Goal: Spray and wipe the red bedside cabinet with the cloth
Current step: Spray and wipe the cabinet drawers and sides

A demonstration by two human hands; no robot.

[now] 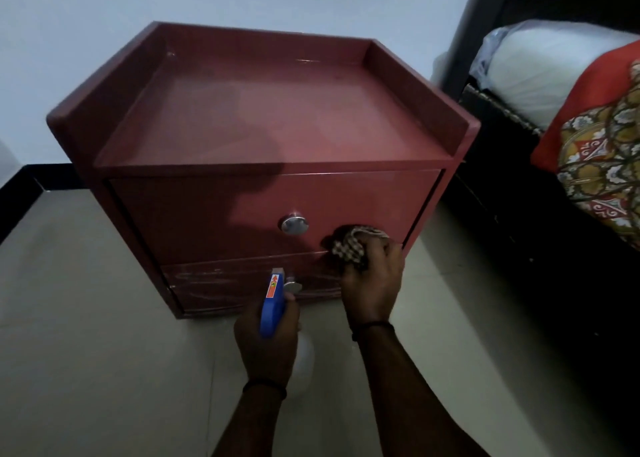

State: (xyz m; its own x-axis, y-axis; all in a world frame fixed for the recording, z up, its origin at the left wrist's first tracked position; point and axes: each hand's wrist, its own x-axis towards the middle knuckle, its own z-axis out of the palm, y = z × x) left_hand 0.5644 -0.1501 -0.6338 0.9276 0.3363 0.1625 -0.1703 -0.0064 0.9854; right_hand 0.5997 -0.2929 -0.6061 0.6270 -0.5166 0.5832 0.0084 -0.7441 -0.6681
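The red bedside cabinet stands on the floor against a pale wall, with two shut drawers and a round metal knob on the upper one. My right hand grips a bunched checked cloth and presses it on the lower right of the upper drawer front. My left hand holds a spray bottle with a blue head and a clear body, its nozzle pointing at the lower drawer. The lower drawer front shows whitish streaks. The bottle's body is mostly hidden behind my hand.
A dark bed frame stands close to the cabinet's right side, carrying a red patterned blanket and a white pillow. Beige floor tiles spread left and in front. A black skirting runs along the left wall.
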